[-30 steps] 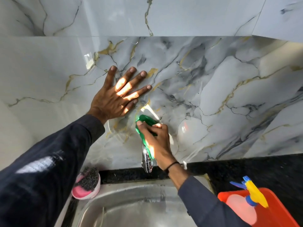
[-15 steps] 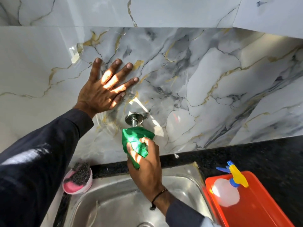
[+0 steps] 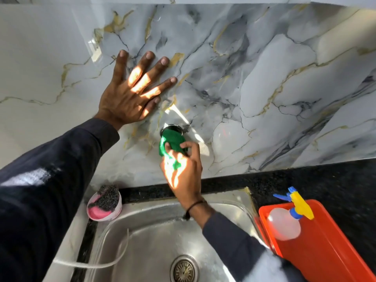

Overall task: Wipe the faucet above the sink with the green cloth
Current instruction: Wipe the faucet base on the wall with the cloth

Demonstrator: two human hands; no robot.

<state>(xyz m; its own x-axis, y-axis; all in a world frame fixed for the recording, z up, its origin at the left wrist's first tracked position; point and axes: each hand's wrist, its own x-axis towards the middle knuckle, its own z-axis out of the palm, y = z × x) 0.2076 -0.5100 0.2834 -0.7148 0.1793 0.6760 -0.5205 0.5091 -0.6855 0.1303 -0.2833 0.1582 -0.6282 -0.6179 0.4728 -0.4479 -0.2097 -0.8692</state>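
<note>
My right hand (image 3: 184, 169) is shut on the green cloth (image 3: 172, 142), which is wrapped around the faucet just below its chrome wall flange (image 3: 173, 127). Only the flange's rim shows; the faucet body is hidden under cloth and hand. My left hand (image 3: 132, 92) lies flat with fingers spread on the marble wall tile, up and left of the faucet. The steel sink (image 3: 142, 237) sits directly below, its drain (image 3: 184, 270) near the bottom edge.
A pink cup holding a dark scrubber (image 3: 104, 203) stands at the sink's back left corner. An orange tray (image 3: 325, 251) with a spray bottle (image 3: 284, 222) rests on the black counter (image 3: 325, 180) to the right. A white cord (image 3: 105, 263) drapes into the sink.
My right hand slid the cloth down the faucet, then back up against the wall flange. The view tilted down, showing more sink. My left hand stayed on the wall.
</note>
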